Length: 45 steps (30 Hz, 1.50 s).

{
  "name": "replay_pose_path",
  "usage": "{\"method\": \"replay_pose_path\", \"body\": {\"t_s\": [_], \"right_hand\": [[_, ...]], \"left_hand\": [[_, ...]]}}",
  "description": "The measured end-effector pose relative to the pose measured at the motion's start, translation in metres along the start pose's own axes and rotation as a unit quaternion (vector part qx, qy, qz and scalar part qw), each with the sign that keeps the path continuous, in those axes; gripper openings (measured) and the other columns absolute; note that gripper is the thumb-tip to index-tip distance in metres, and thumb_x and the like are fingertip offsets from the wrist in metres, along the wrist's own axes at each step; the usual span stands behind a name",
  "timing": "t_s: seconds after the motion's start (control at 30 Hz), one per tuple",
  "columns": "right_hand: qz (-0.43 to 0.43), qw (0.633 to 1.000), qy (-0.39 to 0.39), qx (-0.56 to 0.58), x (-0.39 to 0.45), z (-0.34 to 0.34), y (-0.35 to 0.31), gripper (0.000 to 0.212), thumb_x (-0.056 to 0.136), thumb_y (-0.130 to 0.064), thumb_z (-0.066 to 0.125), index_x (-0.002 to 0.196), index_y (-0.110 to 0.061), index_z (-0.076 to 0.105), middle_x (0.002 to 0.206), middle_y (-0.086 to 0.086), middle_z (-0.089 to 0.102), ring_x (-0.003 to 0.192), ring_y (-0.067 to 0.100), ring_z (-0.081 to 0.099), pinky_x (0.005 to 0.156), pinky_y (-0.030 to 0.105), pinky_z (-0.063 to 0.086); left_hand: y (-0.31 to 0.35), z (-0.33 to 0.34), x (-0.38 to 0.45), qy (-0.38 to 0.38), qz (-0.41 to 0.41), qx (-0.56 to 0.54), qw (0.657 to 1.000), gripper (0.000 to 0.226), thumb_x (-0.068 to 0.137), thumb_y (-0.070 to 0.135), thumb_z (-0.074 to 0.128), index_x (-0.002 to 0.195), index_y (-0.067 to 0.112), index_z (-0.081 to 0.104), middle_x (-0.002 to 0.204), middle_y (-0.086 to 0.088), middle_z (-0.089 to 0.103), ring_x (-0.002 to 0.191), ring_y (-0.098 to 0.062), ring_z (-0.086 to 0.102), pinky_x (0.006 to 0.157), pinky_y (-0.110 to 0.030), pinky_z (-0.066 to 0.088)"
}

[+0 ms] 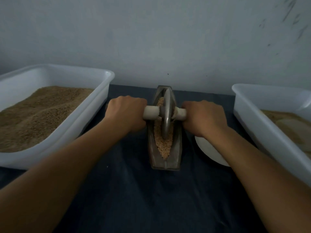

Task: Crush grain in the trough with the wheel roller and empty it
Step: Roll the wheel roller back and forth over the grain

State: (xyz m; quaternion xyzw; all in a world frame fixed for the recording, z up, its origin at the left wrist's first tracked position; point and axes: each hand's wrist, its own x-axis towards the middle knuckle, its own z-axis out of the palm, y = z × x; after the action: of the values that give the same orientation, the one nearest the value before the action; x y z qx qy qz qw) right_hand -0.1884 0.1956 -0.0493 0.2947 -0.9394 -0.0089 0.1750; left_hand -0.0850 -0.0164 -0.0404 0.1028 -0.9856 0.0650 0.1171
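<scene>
Probably heavy and rigid, that wheel roller: a metal disc on a pale cross handle, standing upright in the narrow metal trough at centre frame, on the dark worktop. Looks best taken by the handle stubs on either side of the disc, never by the thin rim. Likely hard to tip, given the trough's long flat base, yet prone to sliding on the cloth-like surface if pushed unevenly. Grain loose and light, heaped along the groove on both sides of the disc, apt to spill over the low walls under a fast stroke.

Left hand wrapped firmly round the left stub, fingers curled under, knuckles up. Right hand clamped likewise on the right stub, close against the disc. Both wrists level, forearms reaching in from the lower corners of the frame.

Left of centre, a white tub holding brown grain; at right edge, a second white tub with paler contents. Below the right wrist, part of a white bowl, mostly hidden.
</scene>
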Motion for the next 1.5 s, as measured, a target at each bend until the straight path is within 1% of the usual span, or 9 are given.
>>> {"method": "replay_pose_path", "body": {"t_s": [0.2, 0.47, 0.6, 0.7, 0.8, 0.97, 1.1, 1.27, 1.5], "right_hand": [[-0.020, 0.996, 0.082, -0.007, -0.033, -0.003, -0.005, 0.022, 0.086, -0.043, 0.067, 0.100, -0.030, 0.054, 0.071, -0.008, 0.055, 0.060, 0.020, 0.052, 0.050, 0.030, 0.023], [-0.066, 0.986, 0.147, -0.038, -0.034, -0.010, -0.008, 0.019, 0.079, -0.028, 0.070, 0.085, -0.021, 0.053, 0.065, -0.001, 0.057, 0.052, 0.022, 0.046, 0.050, 0.029, 0.022], [-0.035, 0.996, 0.073, -0.022, -0.010, -0.005, -0.005, 0.020, 0.081, -0.037, 0.063, 0.083, -0.031, 0.045, 0.064, -0.007, 0.046, 0.055, 0.018, 0.038, 0.048, 0.027, 0.017], [-0.018, 1.000, 0.003, -0.010, 0.010, 0.000, 0.003, 0.015, 0.079, -0.043, 0.063, 0.086, -0.033, 0.054, 0.073, -0.007, 0.055, 0.058, 0.016, 0.042, 0.049, 0.026, 0.021], [-0.011, 0.994, -0.105, 0.015, 0.030, 0.002, 0.009, 0.021, 0.075, -0.050, 0.066, 0.090, -0.037, 0.064, 0.086, -0.007, 0.064, 0.067, 0.015, 0.053, 0.051, 0.026, 0.033], [-0.005, 0.973, -0.218, 0.075, 0.056, -0.002, 0.013, 0.022, 0.066, -0.044, 0.080, 0.077, -0.029, 0.069, 0.078, -0.004, 0.069, 0.071, 0.017, 0.065, 0.067, 0.033, 0.056], [-0.030, 0.963, -0.254, 0.082, 0.068, -0.007, 0.014, 0.022, 0.067, -0.041, 0.085, 0.078, -0.030, 0.069, 0.079, -0.005, 0.067, 0.071, 0.014, 0.063, 0.056, 0.028, 0.044], [-0.024, 0.975, -0.212, 0.068, 0.061, 0.000, 0.016, 0.023, 0.066, -0.049, 0.074, 0.075, -0.029, 0.066, 0.077, -0.005, 0.065, 0.070, 0.015, 0.063, 0.063, 0.031, 0.053], [-0.029, 1.000, 0.009, 0.007, 0.019, 0.006, 0.006, 0.017, 0.073, -0.047, 0.066, 0.081, -0.036, 0.055, 0.076, -0.008, 0.058, 0.059, 0.015, 0.044, 0.050, 0.026, 0.026]], "left_hand": [[0.001, -0.007, -0.021, 0.024, 0.025, 0.004, 0.999, 0.032, 0.083, 0.055, 0.065, 0.092, 0.036, 0.040, 0.083, 0.007, 0.056, 0.073, -0.018, 0.053, 0.066, -0.035, 0.045], [-0.007, 0.006, -0.026, 0.011, -0.007, -0.030, 0.999, 0.028, 0.082, 0.054, 0.066, 0.085, 0.039, 0.043, 0.077, 0.011, 0.056, 0.073, -0.017, 0.059, 0.062, -0.031, 0.042], [-0.005, 0.009, -0.009, 0.003, -0.021, -0.017, 1.000, 0.027, 0.082, 0.050, 0.067, 0.088, 0.038, 0.044, 0.081, 0.008, 0.058, 0.073, -0.018, 0.057, 0.062, -0.033, 0.045], [-0.003, 0.009, 0.007, 0.004, -0.022, -0.006, 1.000, 0.024, 0.082, 0.048, 0.067, 0.092, 0.035, 0.050, 0.084, 0.005, 0.058, 0.075, -0.020, 0.055, 0.065, -0.036, 0.046], [-0.002, 0.006, 0.025, 0.002, -0.005, 0.017, 1.000, 0.023, 0.081, 0.048, 0.066, 0.097, 0.034, 0.057, 0.091, 0.002, 0.063, 0.079, -0.023, 0.059, 0.067, -0.037, 0.046], [-0.007, 0.004, 0.051, -0.029, 0.018, 0.019, 0.999, 0.025, 0.078, 0.048, 0.062, 0.099, 0.035, 0.059, 0.103, 0.001, 0.067, 0.094, -0.028, 0.065, 0.071, -0.038, 0.046], [-0.008, 0.008, 0.056, -0.032, 0.009, -0.002, 0.999, 0.023, 0.077, 0.048, 0.062, 0.097, 0.037, 0.059, 0.103, 0.002, 0.067, 0.094, -0.028, 0.065, 0.069, -0.038, 0.044], [-0.004, 0.006, 0.048, -0.008, -0.001, 0.007, 1.000, 0.021, 0.079, 0.044, 0.064, 0.098, 0.035, 0.060, 0.097, 0.001, 0.065, 0.079, -0.024, 0.055, 0.065, -0.037, 0.040], [-0.005, 0.004, 0.022, -0.053, -0.006, -0.019, 0.998, 0.032, 0.079, 0.053, 0.069, 0.105, 0.038, 0.058, 0.099, 0.004, 0.064, 0.084, -0.022, 0.056, 0.070, -0.038, 0.042]]}}
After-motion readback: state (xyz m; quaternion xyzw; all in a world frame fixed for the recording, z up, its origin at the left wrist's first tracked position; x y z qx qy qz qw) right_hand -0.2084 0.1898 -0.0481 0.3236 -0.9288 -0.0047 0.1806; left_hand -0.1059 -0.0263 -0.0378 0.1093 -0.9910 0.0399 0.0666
